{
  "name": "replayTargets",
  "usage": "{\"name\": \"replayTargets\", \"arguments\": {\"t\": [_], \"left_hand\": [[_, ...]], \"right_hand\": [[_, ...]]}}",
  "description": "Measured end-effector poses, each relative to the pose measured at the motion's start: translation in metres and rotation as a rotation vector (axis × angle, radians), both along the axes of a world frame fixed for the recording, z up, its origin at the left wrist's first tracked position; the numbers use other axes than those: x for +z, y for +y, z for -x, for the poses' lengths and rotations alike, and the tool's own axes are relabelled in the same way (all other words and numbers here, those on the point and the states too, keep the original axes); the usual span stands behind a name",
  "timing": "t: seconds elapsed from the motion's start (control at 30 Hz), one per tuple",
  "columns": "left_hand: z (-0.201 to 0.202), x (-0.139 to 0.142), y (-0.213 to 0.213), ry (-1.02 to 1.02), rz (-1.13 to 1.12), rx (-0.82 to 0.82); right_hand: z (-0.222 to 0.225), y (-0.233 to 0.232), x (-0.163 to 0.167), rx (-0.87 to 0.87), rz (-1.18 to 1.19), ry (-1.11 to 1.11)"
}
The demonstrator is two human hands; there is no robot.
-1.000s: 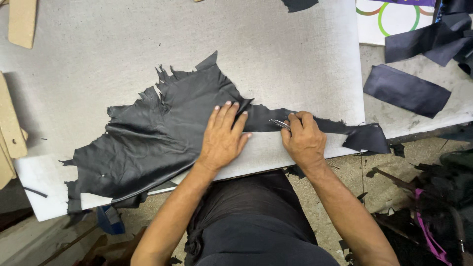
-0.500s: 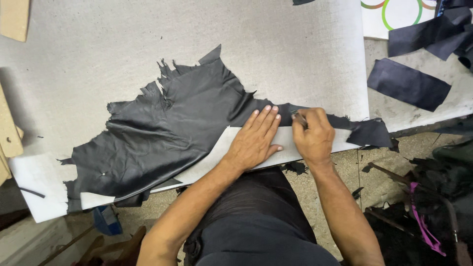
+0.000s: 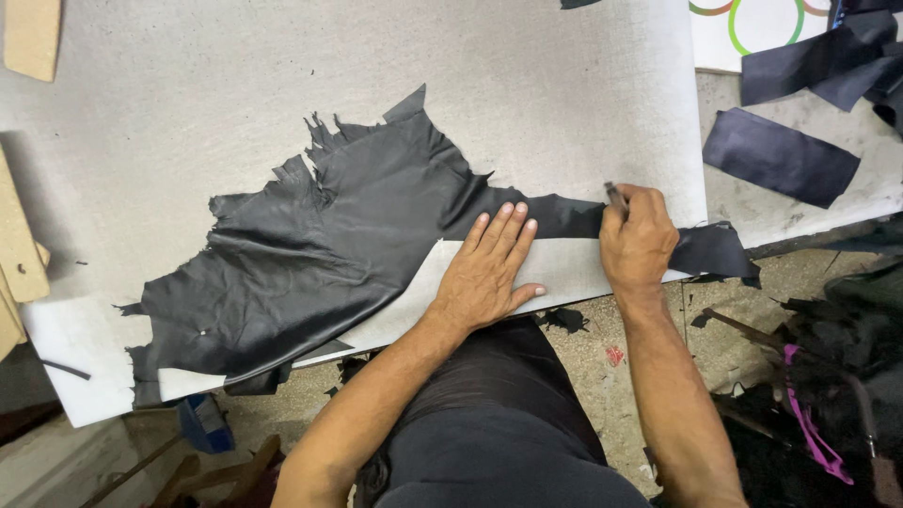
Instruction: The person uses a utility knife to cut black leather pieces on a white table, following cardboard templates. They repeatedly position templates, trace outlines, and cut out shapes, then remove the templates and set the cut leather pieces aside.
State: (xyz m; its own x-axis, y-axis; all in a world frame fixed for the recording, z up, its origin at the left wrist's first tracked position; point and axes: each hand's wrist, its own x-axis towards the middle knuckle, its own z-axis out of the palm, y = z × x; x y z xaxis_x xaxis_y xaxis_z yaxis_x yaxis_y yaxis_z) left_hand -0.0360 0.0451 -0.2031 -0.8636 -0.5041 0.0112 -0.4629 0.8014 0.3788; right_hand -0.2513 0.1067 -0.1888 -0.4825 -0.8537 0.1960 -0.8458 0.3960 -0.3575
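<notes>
Large ragged-edged piece of black leather (image 3: 320, 254), thin and slightly glossy, lying flat across the middle and left of the view. Its upper rim is torn into jagged points; soft creases run across the wide left part. To the right it narrows into a long strip that passes under both hands and ends in a loose flap over the near edge of the surface. A pale, straight-edged template sheet (image 3: 564, 266) lies along the near side of the leather, its long edge against the black strip.

The surface (image 3: 188, 113) is a wide grey-white cutting board, scuffed and speckled. Tan cardboard pattern pieces (image 3: 28, 38) sit at its far left corner and left edge. Off to the right, on a rougher grey top, lie separate dark navy leather strips (image 3: 781, 155) (well apart from the main hide), and a white sheet with coloured rings (image 3: 752, 23) shows at the upper right. Below the surface edge: bare concrete floor (image 3: 602, 348) with small black offcuts, a blue object at lower left, a dark heap with a pink cord at the right.

Left hand (image 3: 489, 268): flat, fingers together and extended, palm pressing down on the template sheet with fingertips reaching onto the leather; thumb splayed toward the near edge. Right hand (image 3: 640, 240): curled into a closed grip around a thin dark-handled cutting tool (image 3: 616, 198), whose tip meets the leather strip just at the template's upper edge. Both forearms come up from the bottom of the view, over a dark garment.
</notes>
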Motion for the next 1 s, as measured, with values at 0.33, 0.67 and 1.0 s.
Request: {"name": "replayTargets", "arguments": {"t": [0.33, 0.67, 1.0], "left_hand": [[0.000, 0.010, -0.002, -0.063, -0.016, -0.017], [0.003, 0.005, 0.000, -0.001, -0.024, 0.002], [0.004, 0.012, -0.001, -0.040, 0.007, 0.006]], "right_hand": [[-0.020, 0.008, -0.016, 0.418, 0.099, 0.184], [0.101, 0.007, 0.012, 0.109, -0.010, 0.113], [0.013, -0.017, 0.013, 0.360, 0.045, 0.128]]}}
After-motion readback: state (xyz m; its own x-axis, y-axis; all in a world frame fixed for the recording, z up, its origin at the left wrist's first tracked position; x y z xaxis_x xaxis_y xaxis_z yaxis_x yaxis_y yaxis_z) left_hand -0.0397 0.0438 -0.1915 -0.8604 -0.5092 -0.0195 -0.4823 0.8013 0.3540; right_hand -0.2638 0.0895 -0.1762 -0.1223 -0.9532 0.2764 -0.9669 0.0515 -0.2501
